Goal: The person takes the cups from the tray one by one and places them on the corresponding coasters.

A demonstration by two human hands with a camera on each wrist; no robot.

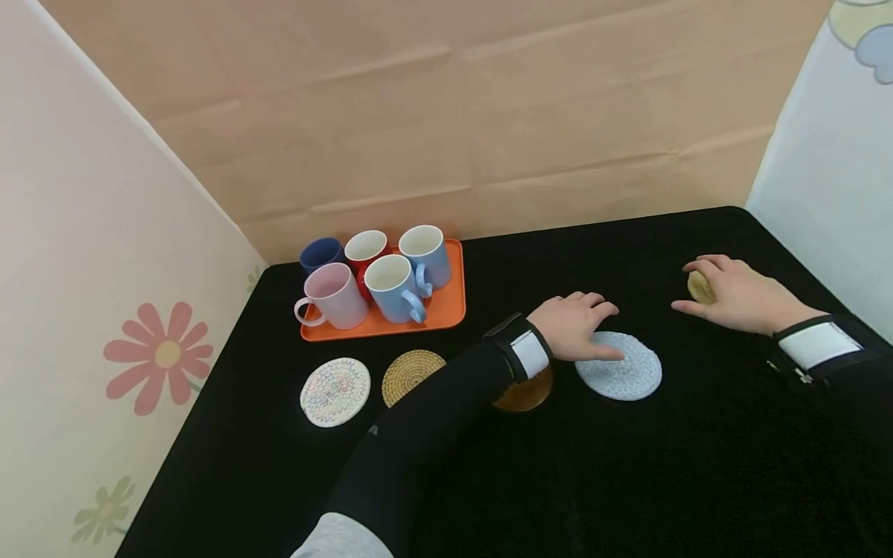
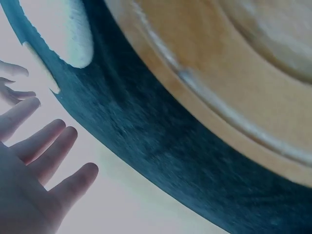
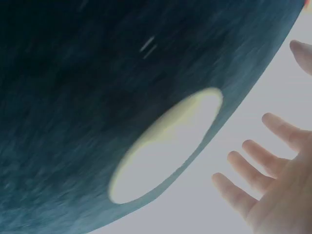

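Note:
My left hand (image 1: 568, 327) hovers at the upper left edge of a pale blue-and-white round coaster (image 1: 628, 373), fingers spread and holding nothing. Beneath that wrist lies a brown wooden coaster (image 1: 526, 394), partly covered by the sleeve; its ridged rim fills much of the left wrist view. Over a yellowish round coaster (image 1: 700, 288) at the right reaches my right hand (image 1: 746, 298), which hides part of it. In the right wrist view the fingers are loosely extended, apart from the same pale yellow coaster (image 3: 165, 151) on the black tabletop.
An orange tray (image 1: 453, 302) at the back left carries several mugs, among them a pink mug (image 1: 338, 298) and a light blue mug (image 1: 392, 294). A speckled white coaster (image 1: 335, 393) and a woven straw coaster (image 1: 410, 373) lie in front. Walls enclose the black table (image 1: 593, 480).

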